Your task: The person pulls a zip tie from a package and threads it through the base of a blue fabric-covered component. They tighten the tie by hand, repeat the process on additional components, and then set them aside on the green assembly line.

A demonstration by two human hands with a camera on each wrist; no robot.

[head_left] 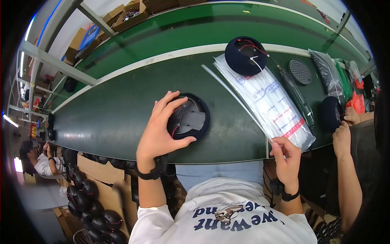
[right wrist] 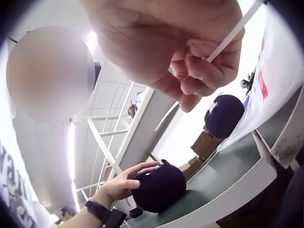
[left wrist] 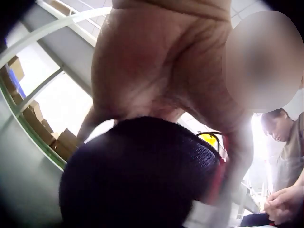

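My left hand [head_left: 156, 128] grips a round, navy fabric-covered shell [head_left: 205, 110] on the bench, fingers over its far rim and thumb along its near rim. The open side shows a dark grey inner part and a red wire. In the left wrist view the shell's fabric back [left wrist: 128, 175] fills the lower middle. My right hand [head_left: 287, 160] is at the bench's front edge, pinching one end of a long, thin white strip [head_left: 233, 99]. In the right wrist view the strip [right wrist: 232, 35] passes between curled fingertips. The strip's far end lies beside a stack of printed plastic bags [head_left: 270, 101].
A second navy shell [head_left: 239, 61] with red and white wires sits on the bags. Right of them lie an electric screwdriver [head_left: 298, 97] and a round grille [head_left: 300, 72]. At far right another person's hands [head_left: 343, 132] work on a shell [head_left: 330, 114]. Bench edge [head_left: 219, 162] runs before me.
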